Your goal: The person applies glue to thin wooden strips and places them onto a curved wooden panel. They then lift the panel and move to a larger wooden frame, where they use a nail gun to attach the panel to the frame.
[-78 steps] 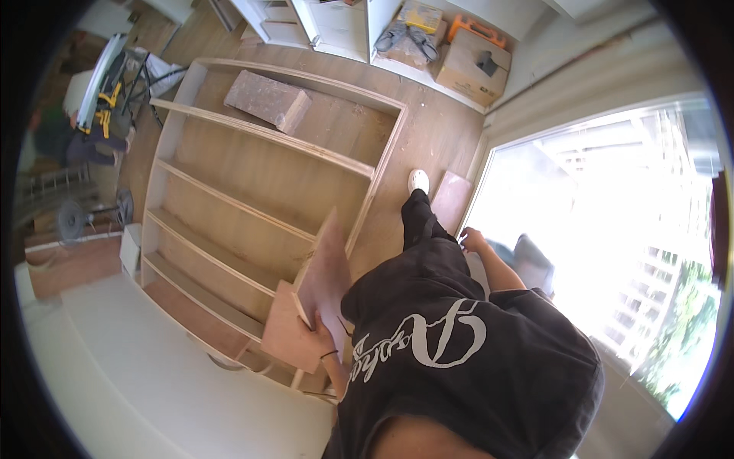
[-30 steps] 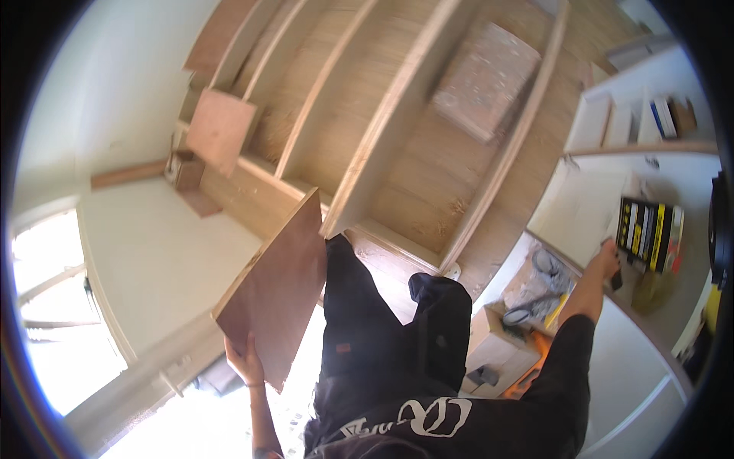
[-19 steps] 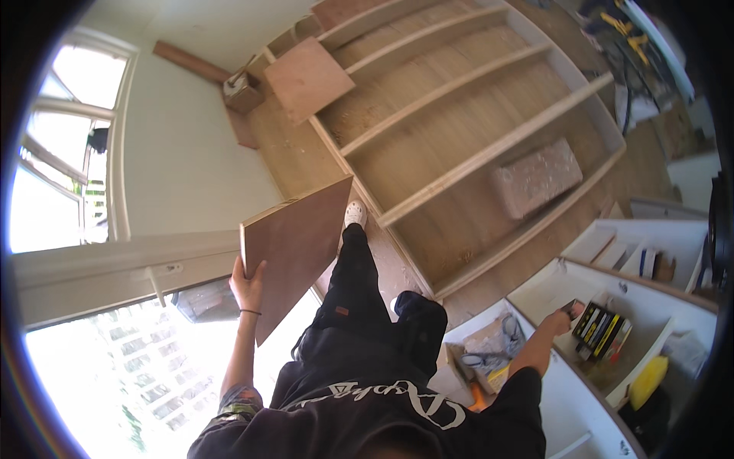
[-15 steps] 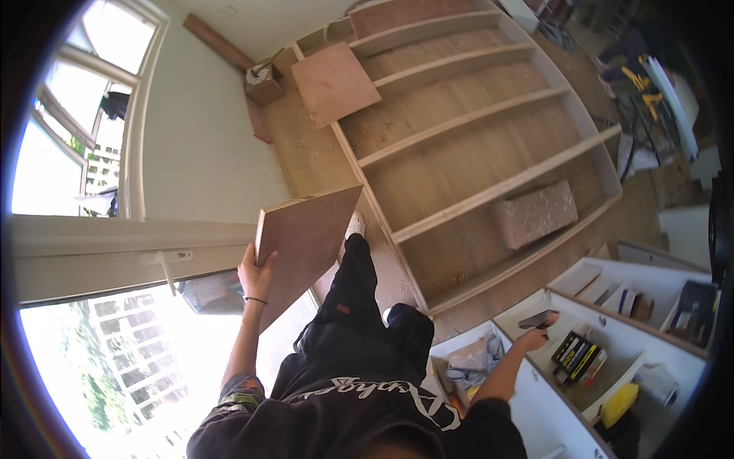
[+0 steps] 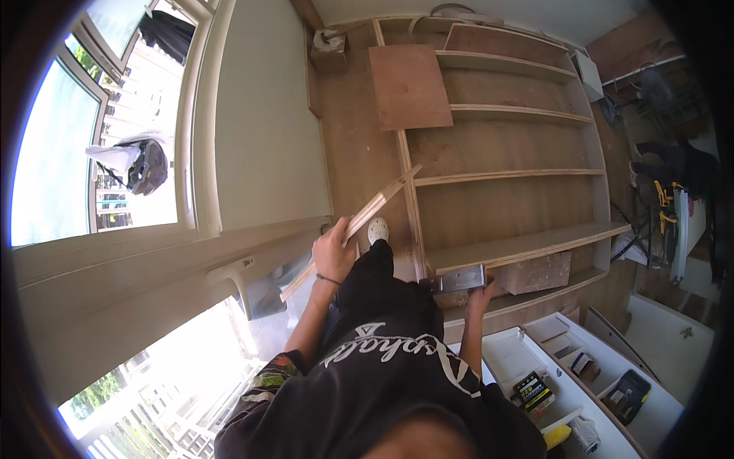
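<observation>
Plywood is what the left hand point(image 5: 333, 251) grips: a thin board point(image 5: 352, 229), seen edge-on, fingers wrapped around its lower part so it slants up from beside the person's hip toward the side rail of the big wooden shelf frame point(image 5: 505, 183) lying flat on the floor. The right hand point(image 5: 480, 294) is closed on the end of a flat grey metal tool point(image 5: 457, 280), held over the frame's near edge, just beside a pale speckled block point(image 5: 537, 272) sitting in the nearest bay. A second reddish panel point(image 5: 410, 86) lies across the frame's far corner, and a small cardboard box point(image 5: 329, 50) stands by the wall beyond it.

The board's free end looks likely to knock the rail or the wall beside it if swung, since it is held one-handed well below its middle; the grip could also slip.

In the white cabinet point(image 5: 581, 367) at the lower right edge lie a yellow-and-black striped package point(image 5: 534, 390), a dark case point(image 5: 627, 386) and a yellow object point(image 5: 558, 436).
</observation>
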A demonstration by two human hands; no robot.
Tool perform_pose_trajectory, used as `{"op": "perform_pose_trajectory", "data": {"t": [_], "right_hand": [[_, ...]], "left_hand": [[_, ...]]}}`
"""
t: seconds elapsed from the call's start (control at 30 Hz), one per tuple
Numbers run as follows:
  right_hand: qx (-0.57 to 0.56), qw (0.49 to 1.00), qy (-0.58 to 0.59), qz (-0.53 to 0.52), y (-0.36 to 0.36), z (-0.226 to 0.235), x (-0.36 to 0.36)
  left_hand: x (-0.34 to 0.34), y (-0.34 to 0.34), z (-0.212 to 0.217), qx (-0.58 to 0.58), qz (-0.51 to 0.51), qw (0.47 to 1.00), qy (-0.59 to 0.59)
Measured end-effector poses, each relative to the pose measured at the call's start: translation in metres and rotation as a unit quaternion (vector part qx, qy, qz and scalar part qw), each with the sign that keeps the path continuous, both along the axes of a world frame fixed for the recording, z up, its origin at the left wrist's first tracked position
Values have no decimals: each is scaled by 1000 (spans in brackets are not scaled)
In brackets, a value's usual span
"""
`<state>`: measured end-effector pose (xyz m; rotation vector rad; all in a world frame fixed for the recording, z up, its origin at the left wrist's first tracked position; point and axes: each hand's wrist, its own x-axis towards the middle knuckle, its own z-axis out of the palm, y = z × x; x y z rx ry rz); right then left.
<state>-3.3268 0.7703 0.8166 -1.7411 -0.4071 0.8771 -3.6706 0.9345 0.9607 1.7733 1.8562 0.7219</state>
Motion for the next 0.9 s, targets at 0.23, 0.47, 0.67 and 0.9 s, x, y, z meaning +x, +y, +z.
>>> {"op": "perform_pose_trajectory", "data": {"t": [0.23,0.47,0.67,0.9], "right_hand": [[226,815,527,81,176,72,-17],[91,882,313,341,302,90,18],[90,902,229,355,418,94,33],[122,879,281,365,466,136,33]], "left_hand": [[10,96,19,45,-78,995,-44],[38,197,24,70,-131,987,-61],[69,297,25,53,-190,979,-52],[104,383,10,84,-303,949,-4]]}}
